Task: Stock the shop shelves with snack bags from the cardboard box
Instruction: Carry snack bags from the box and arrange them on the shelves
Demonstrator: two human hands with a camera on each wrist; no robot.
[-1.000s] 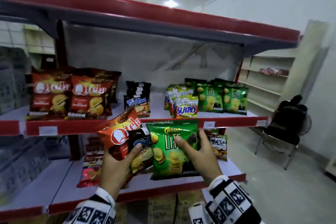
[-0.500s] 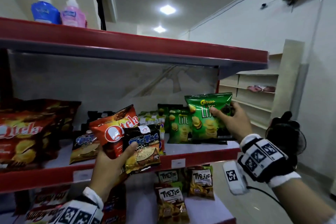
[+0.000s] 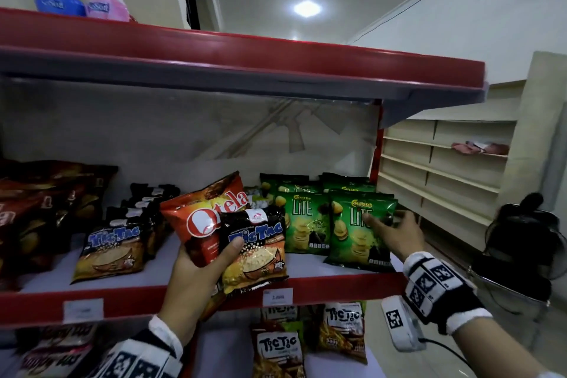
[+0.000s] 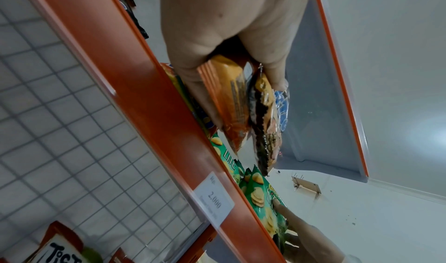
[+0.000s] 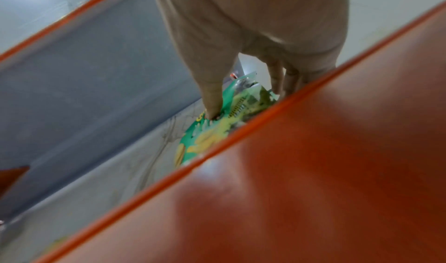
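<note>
Green Lite bag upright, shelf's right end.

The red shelf lip fills the right wrist view as a blur and hides the lower part of the green Lite bag. In the head view the Qtela bags at far left are smeared and cut by the edge, and the price label cannot be read.
</note>
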